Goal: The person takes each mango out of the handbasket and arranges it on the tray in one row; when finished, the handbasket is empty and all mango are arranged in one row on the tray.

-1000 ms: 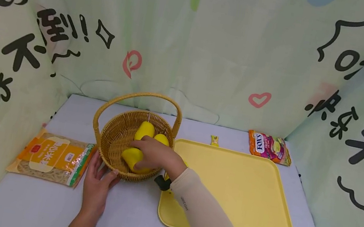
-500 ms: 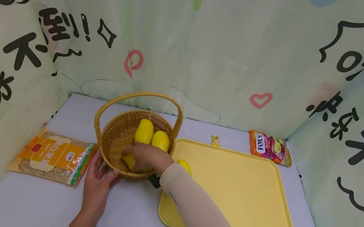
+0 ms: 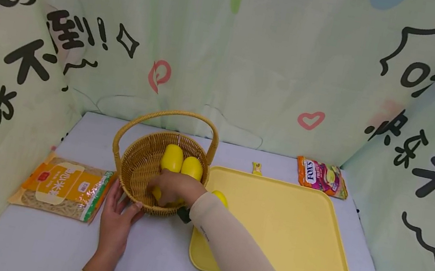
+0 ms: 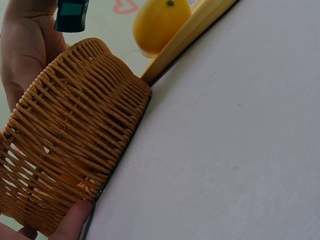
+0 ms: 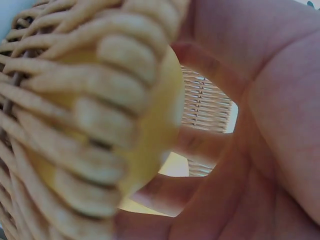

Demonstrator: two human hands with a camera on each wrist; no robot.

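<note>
In the head view, a wicker basket (image 3: 140,168) with an arched handle stands on the table. My left hand (image 3: 116,217) holds its near left side from outside; the left wrist view shows the thumb (image 4: 75,220) low against the weave. Inside the basket, my right hand (image 3: 174,189) grips a yellow mango (image 3: 156,193), mostly hidden under the hand. The right wrist view has the fingers curled around this fruit (image 5: 157,132), behind the blurred rim. Two more mangoes, one upright (image 3: 172,157) and another (image 3: 192,168), lie beyond the hand.
A yellow tray (image 3: 283,233) lies right of the basket, with a mango (image 3: 220,197) at its left end, partly behind the right sleeve. An orange grain bag (image 3: 64,187) lies at left. Behind the tray are a small yellow packet (image 3: 257,168) and a Fox's candy bag (image 3: 323,177).
My right hand has shifted slightly left and lower in the basket and closed further over the near mango. The mango on the tray has come into view. The left hand stays put.
</note>
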